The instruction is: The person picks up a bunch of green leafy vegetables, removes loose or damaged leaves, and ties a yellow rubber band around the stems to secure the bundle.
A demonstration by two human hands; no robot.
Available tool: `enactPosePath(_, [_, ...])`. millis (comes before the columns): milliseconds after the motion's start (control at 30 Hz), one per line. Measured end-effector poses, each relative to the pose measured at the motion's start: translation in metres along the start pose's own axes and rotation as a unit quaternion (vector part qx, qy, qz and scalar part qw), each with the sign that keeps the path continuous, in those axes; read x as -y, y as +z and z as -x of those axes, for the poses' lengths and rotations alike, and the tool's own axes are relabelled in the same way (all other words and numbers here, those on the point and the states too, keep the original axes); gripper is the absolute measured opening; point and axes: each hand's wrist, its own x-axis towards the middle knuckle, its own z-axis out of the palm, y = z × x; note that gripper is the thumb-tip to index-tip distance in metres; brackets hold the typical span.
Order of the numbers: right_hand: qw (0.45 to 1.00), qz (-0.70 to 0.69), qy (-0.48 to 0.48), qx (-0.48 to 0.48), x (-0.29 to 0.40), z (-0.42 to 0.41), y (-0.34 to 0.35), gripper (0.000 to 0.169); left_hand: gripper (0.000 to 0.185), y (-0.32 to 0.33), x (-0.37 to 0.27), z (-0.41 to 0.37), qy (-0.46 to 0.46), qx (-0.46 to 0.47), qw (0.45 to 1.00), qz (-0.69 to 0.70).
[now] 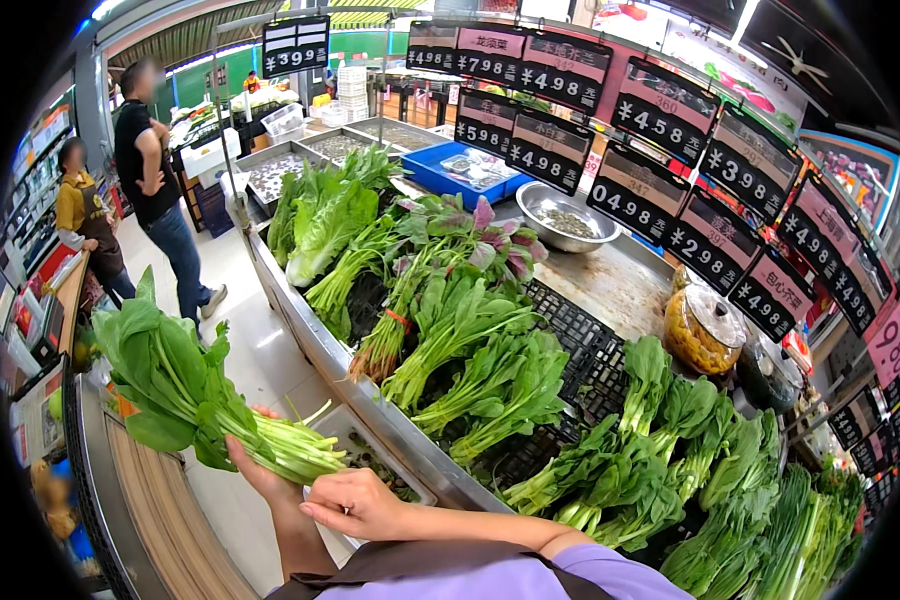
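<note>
My left hand (259, 469) is wrapped around the stems of a large bunch of leafy greens (187, 390). The leaves point up and away to the left, and the pale cut stem ends face right. My right hand (364, 502) lies just below those ends, near my left wrist, with its fingers curled. Whether anything is pinched in it is hidden. Beneath the stems, a white plastic bin (416, 484) with dark leafy scraps stands between me and the vegetable stall.
Bundled greens (495, 375) and red-leaved amaranth (487, 232) lie on black crates (577, 315) along the metal-edged stall (292, 330). Price signs (637, 195) hang above. A steel bowl (570, 217) and blue tray (457, 169) are behind. Two people (150, 165) stand in the aisle, left of a counter (150, 495).
</note>
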Motion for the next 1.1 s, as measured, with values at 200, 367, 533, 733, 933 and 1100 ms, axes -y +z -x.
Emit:
enactPosePath(200, [0.999, 0.005, -0.005, 0.043, -0.004, -0.009, 0.01, 0.02, 0.046, 0.003, -0.012, 0.004, 0.005, -0.037, 0.999, -0.022])
enactPosePath(367, [0.977, 0.148, -0.149, 0.04, 0.001, -0.037, -0.005, 0.016, 0.045, -0.01, -0.017, -0.002, 0.004, -0.018, 1.0, -0.015])
enactPosePath(533, [0.884, 0.323, -0.334, 0.048, 0.081, -0.108, -0.055, 0.018, 0.045, -0.041, -0.019, -0.01, 0.021, -0.055, 0.998, -0.016])
enactPosePath(733, [0.861, 0.398, -0.31, 0.07, 0.178, -0.111, -0.057, 0.014, 0.045, -0.033, -0.024, -0.011, 0.027, 0.069, 0.997, 0.038])
enactPosePath(933, [0.857, 0.446, -0.241, 0.091, 0.228, -0.088, -0.08, 0.014, 0.046, -0.037, -0.022, -0.011, -0.01, 0.033, 0.997, 0.072])
enactPosePath(1100, [0.875, 0.426, -0.207, 0.095, 0.213, -0.087, -0.096, 0.014, 0.047, -0.045, -0.029, -0.007, 0.039, 0.018, 0.997, 0.062])
